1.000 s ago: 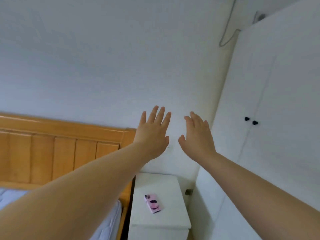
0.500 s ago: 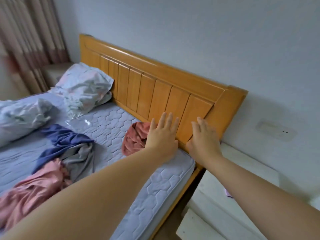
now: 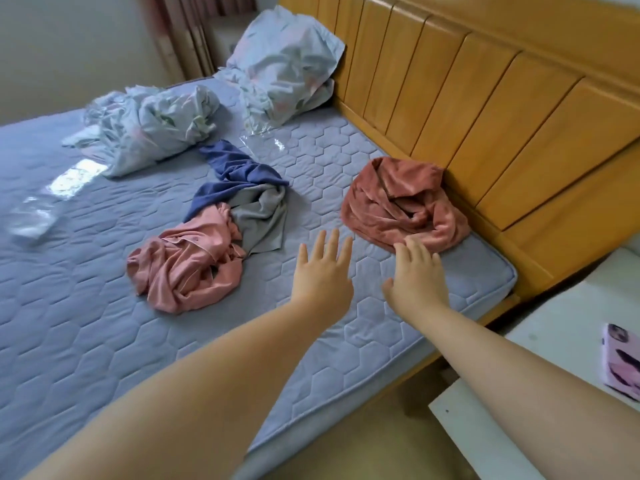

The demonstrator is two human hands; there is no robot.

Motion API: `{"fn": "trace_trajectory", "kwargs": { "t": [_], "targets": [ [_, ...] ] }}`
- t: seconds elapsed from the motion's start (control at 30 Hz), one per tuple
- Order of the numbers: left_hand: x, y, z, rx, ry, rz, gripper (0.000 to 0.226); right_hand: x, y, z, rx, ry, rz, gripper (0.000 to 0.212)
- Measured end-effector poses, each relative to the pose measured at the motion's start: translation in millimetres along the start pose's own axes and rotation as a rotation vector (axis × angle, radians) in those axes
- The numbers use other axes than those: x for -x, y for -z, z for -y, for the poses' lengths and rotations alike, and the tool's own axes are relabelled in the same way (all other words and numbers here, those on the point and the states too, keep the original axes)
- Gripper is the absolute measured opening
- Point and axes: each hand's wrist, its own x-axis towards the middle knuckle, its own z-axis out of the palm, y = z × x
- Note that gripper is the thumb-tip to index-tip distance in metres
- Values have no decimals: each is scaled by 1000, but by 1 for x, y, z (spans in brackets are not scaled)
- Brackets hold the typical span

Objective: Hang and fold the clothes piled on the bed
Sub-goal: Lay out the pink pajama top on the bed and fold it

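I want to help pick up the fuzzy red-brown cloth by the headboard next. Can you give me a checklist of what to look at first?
1. Both hands free: ok. The left hand and the right hand are open and hold nothing.
2. Cloth within reach: ok. The right hand's fingertips are at the near edge of the red-brown cloth; whether they touch it, cannot tell.
3. Cloth lies alone: ok. It is apart from the pile of pink, grey and blue clothes.
4. Nothing lies on top of it: ok.
5. Cloth not caught on the headboard: cannot tell; its far side rests against the wood.
6. Kind of garment, hang or fold: cannot tell, it is crumpled.
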Motion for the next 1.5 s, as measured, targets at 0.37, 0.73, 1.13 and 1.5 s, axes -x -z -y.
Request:
{"fn": "trace_trajectory", "kwargs": {
  "t": [0.37,0.73,1.13,1.5],
  "targets": [
    [21,-168,132,148,293,160,75,-19,-157,122,-123,125,260,68],
    [20,-271,226,56,314,218,86,-40,-267,195,-54,161,428,90],
    [-60,-277,341,411,649,332,111,-69,-313,223,-228,12,443,87],
    [-43,-227,205,580,338,355,37,-40,-266,182,-563,-353,293,64]
  ]
}}
